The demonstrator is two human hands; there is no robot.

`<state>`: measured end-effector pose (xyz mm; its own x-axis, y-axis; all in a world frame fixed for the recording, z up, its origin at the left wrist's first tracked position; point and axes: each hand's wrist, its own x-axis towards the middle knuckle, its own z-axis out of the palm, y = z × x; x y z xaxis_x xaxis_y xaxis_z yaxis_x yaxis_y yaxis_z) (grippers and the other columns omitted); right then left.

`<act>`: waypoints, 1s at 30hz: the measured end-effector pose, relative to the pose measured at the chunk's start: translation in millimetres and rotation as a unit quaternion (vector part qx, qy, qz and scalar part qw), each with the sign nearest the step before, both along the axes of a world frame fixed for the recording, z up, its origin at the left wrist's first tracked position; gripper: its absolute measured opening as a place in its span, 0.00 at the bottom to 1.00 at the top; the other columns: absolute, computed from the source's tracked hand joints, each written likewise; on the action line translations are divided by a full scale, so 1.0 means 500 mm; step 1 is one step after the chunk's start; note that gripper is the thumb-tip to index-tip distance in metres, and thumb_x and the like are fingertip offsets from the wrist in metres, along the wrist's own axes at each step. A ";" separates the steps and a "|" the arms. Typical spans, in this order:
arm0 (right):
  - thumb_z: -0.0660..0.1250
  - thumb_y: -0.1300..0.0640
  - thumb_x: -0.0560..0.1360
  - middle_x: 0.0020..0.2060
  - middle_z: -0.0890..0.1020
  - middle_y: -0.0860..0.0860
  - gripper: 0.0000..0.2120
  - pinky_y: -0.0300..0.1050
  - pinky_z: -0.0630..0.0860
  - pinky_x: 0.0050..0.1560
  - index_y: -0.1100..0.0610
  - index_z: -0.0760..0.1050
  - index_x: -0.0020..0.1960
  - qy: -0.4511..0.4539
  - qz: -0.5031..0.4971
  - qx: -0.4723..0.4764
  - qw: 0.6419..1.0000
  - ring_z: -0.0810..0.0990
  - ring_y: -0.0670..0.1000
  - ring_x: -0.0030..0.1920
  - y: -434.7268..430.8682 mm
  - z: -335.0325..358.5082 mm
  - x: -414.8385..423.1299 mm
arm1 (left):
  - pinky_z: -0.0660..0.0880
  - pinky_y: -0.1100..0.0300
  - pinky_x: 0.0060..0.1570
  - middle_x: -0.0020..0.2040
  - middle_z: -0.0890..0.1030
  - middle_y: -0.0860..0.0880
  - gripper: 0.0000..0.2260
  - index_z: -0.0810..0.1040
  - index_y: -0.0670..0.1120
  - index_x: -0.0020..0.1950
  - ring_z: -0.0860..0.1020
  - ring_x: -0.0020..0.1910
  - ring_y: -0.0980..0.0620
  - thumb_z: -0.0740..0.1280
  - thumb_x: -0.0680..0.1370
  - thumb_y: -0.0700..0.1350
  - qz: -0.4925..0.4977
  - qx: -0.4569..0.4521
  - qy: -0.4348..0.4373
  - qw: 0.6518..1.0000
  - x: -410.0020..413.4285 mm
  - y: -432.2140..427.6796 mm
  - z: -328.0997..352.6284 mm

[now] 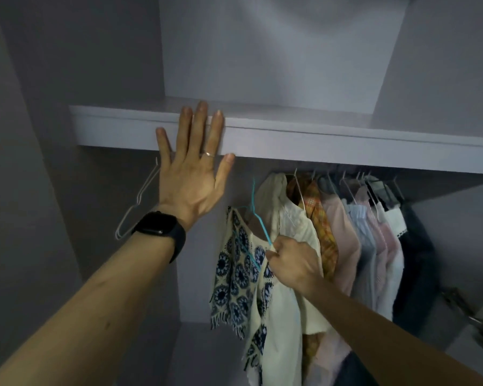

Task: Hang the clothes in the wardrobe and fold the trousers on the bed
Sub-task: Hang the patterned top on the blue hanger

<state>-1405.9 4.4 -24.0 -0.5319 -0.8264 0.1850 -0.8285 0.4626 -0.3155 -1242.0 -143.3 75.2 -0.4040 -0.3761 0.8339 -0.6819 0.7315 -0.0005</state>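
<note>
A cream garment with a blue floral print hangs on a teal wire hanger inside the wardrobe. My right hand pinches the hanger's lower right arm, and the hook points up toward the rail under the shelf. Whether the hook sits on the rail is hidden. My left hand lies flat, fingers spread, against the front edge of the wardrobe shelf. A dark watch is on that wrist.
To the right hang several garments on wire hangers: cream, orange plaid, pink, striped, dark. An empty white wire hanger hangs at the left behind my left wrist. A metal door hinge sticks out at the right.
</note>
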 end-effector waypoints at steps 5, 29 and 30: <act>0.61 0.48 0.81 0.51 0.83 0.56 0.09 0.46 0.69 0.44 0.53 0.73 0.50 -0.018 -0.022 -0.057 0.998 0.80 0.61 0.54 -0.096 -0.013 -0.022 | 0.41 0.33 0.75 0.83 0.48 0.44 0.28 0.45 0.50 0.83 0.46 0.82 0.43 0.49 0.86 0.56 0.008 -0.085 0.032 0.996 -0.005 -0.030 -0.013; 0.65 0.43 0.77 0.52 0.83 0.57 0.21 0.47 0.75 0.49 0.55 0.71 0.64 -0.043 -0.050 -0.034 0.997 0.80 0.62 0.56 -0.046 0.118 -0.015 | 0.51 0.30 0.74 0.82 0.53 0.44 0.28 0.49 0.50 0.83 0.48 0.82 0.44 0.53 0.85 0.54 -0.011 0.019 -0.001 1.000 0.025 0.018 -0.010; 0.64 0.43 0.77 0.51 0.83 0.56 0.19 0.48 0.76 0.51 0.52 0.71 0.63 -0.063 -0.042 -0.039 0.996 0.80 0.62 0.56 -0.017 0.140 -0.005 | 0.52 0.29 0.74 0.82 0.53 0.44 0.29 0.48 0.50 0.83 0.48 0.82 0.44 0.54 0.85 0.55 -0.009 0.035 -0.014 0.999 0.030 0.026 0.003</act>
